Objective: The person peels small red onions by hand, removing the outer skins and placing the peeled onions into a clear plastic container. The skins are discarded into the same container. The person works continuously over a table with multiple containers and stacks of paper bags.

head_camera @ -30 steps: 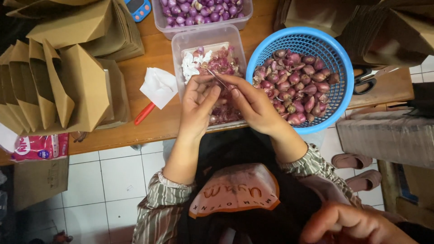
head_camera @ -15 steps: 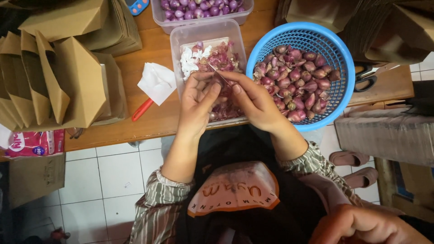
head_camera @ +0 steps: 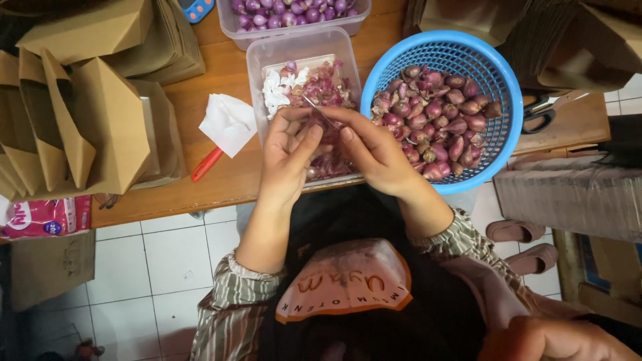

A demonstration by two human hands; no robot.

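Observation:
My left hand (head_camera: 286, 155) and my right hand (head_camera: 376, 152) meet over a clear plastic tub (head_camera: 257, 80) that holds purple shallot peels and white scraps. My left hand pinches a small shallot (head_camera: 318, 122), mostly hidden by its fingers. A thin knife blade (head_camera: 313, 105) sticks out of my right hand and points up-left against the shallot. Just right of my right hand stands a blue plastic basket (head_camera: 503, 100) full of unpeeled shallots (head_camera: 435, 113).
A second clear tub of peeled purple shallots (head_camera: 294, 12) sits at the top. Left of the tub lie a white tissue (head_camera: 227, 122), a red handle (head_camera: 206, 164) and stacked brown paper bags (head_camera: 80, 127). Black scissors (head_camera: 538, 115) lie right of the basket. Another hand (head_camera: 555, 341) shows at the bottom right.
My hands stay together over the tub with only small finger movements. The hand at the bottom right has slid lower and rightwards in the view.

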